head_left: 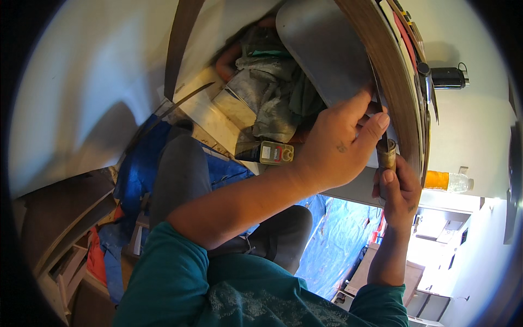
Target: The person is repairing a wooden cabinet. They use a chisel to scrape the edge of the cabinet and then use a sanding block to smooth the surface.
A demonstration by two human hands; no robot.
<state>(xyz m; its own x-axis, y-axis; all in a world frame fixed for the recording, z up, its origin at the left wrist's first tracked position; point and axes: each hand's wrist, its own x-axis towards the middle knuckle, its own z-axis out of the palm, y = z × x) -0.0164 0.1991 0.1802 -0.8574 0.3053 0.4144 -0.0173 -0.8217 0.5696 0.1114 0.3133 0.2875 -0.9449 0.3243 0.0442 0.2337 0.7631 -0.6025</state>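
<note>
My right hand (399, 191) is closed round a worn brass-coloured cylinder (387, 155), with a thin dark blade or strip (383, 136) rising from its top. Just above and left of it, my left hand (340, 144) has its fingers curled against that strip, beside a curved wood-veneer edge (381, 49); whether it grips the strip or the edge I cannot make out. Both hands are at a dark grey, round-cornered panel (318, 41) on the inner side of that edge.
Crumpled dirty cloths (272, 92) and a small rectangular container (272, 153) lie left of my hands. An orange-labelled bottle (444, 181) and a black cylinder (448, 79) are at right. Blue sheeting (343, 234) spreads below; dark curved boards (62, 212) stand at left.
</note>
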